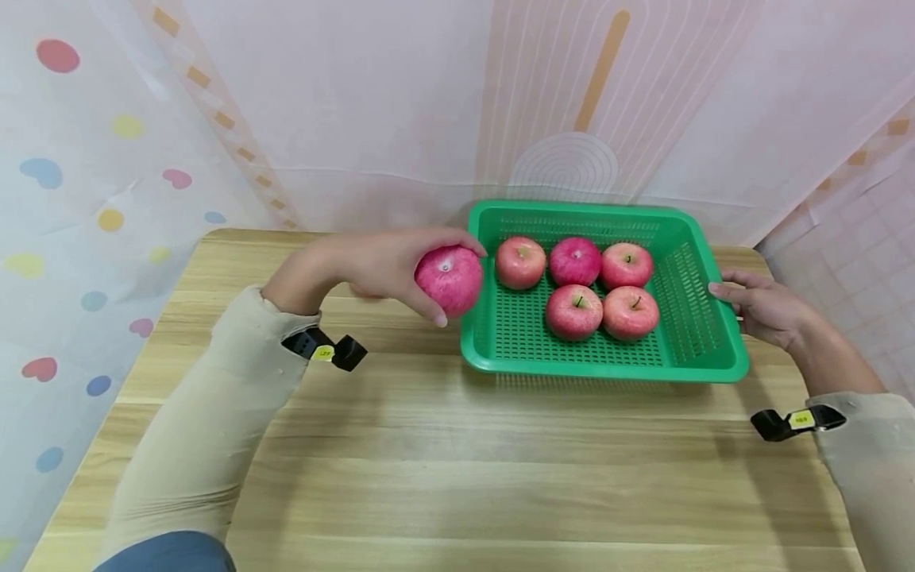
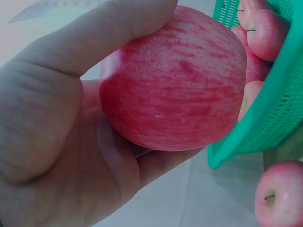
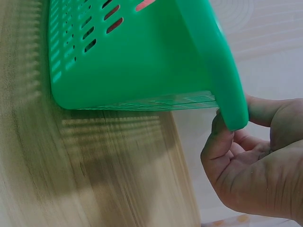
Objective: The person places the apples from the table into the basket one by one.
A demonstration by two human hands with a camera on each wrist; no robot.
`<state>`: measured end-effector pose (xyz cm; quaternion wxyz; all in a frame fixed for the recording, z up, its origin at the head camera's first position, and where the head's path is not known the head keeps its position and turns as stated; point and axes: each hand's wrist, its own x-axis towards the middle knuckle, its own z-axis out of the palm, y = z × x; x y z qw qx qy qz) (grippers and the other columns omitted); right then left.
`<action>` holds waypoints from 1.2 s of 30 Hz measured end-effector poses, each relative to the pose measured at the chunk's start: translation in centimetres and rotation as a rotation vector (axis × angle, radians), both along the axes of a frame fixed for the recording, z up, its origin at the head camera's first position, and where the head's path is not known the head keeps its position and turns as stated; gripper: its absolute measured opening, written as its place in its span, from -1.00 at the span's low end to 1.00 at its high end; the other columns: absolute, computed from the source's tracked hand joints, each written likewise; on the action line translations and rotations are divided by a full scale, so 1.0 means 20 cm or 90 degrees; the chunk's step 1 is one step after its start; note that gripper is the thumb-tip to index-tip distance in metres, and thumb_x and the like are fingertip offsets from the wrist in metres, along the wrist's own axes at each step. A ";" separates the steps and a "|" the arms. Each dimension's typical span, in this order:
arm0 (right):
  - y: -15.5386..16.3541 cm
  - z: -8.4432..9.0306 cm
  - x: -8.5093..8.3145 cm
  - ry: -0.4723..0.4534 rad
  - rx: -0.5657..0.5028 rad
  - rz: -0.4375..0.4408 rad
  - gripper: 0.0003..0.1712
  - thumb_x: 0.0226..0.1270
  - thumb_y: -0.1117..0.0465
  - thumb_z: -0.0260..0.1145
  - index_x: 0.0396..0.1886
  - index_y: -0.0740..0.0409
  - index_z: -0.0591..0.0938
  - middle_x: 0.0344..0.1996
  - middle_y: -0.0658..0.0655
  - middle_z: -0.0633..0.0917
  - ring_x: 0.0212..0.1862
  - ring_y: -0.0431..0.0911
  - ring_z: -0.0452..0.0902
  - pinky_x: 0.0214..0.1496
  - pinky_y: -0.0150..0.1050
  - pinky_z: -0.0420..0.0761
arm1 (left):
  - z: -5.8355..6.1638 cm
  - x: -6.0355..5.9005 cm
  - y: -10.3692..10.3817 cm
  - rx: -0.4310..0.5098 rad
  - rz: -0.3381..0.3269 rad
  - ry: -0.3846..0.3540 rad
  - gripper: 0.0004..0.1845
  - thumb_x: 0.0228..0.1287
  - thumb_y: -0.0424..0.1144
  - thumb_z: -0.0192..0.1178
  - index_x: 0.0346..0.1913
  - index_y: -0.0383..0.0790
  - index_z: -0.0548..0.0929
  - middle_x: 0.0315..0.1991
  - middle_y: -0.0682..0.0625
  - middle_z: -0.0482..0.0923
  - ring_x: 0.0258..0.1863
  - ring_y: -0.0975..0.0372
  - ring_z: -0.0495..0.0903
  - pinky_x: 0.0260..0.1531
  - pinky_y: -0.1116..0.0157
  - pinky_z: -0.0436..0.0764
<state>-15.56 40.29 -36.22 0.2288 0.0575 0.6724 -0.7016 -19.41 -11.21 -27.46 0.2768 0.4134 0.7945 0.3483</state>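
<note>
Wooden table [image 1: 443, 469] sits under me. My left hand [image 1: 357, 266] wraps the apple [image 1: 449, 278] beside the green basket [image 1: 608, 368]; my right hand [image 1: 761, 306] pinches its rim. I should lift over the wall, then lower gently into the bare spot.

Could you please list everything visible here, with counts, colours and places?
apple in hand: one, red-pink, held just outside the basket's left rim.
apples in basket: five, red-pink, three in the back row, two in front.
basket: one, green, perforated plastic, on the table toward the right rear.
table: one, light wood.
backdrop: pale patterned sheets behind and to the sides.
wrist cameras: two, black with yellow labels, one on each sleeve.
left hand: fingers curled round the apple.
right hand: holds the basket's right rim, thumb and fingers either side of the edge.
</note>
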 end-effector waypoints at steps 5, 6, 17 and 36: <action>-0.01 0.00 -0.01 0.003 0.005 0.005 -0.73 0.65 0.31 0.02 -0.13 0.00 0.65 -0.36 0.07 0.74 -0.33 -0.15 0.71 -0.33 -0.26 0.70 | 0.02 -0.03 0.05 -0.010 -0.005 0.020 -0.20 0.04 -0.27 0.57 0.35 -0.14 0.41 0.19 -0.04 0.48 0.15 0.11 0.49 0.04 0.14 0.64; -0.01 0.00 0.00 0.004 0.004 0.007 -0.73 0.65 0.31 0.02 -0.13 0.01 0.64 -0.35 0.07 0.74 -0.33 -0.15 0.71 -0.33 -0.26 0.70 | 0.02 -0.04 0.06 -0.012 -0.005 0.023 -0.20 0.03 -0.27 0.57 0.35 -0.13 0.42 0.19 -0.02 0.48 0.14 0.12 0.49 0.04 0.15 0.64; 0.00 0.00 0.00 0.001 -0.008 0.003 -0.73 0.65 0.33 0.00 -0.12 0.03 0.63 -0.36 0.08 0.74 -0.33 -0.15 0.72 -0.33 -0.26 0.70 | 0.07 -0.10 0.16 -0.018 -0.025 0.042 -0.18 0.06 -0.22 0.57 0.37 -0.16 0.38 0.20 0.00 0.49 0.14 0.18 0.49 0.11 0.19 0.59; 0.02 0.01 0.01 0.000 0.004 0.016 -0.70 0.66 0.33 -0.03 -0.09 0.02 0.63 -0.34 0.08 0.73 -0.33 -0.14 0.72 -0.33 -0.25 0.71 | 0.07 -0.21 0.35 -0.060 -0.022 0.020 -0.26 0.03 -0.26 0.56 0.24 -0.20 0.38 0.14 -0.05 0.49 0.10 0.16 0.51 0.08 0.21 0.58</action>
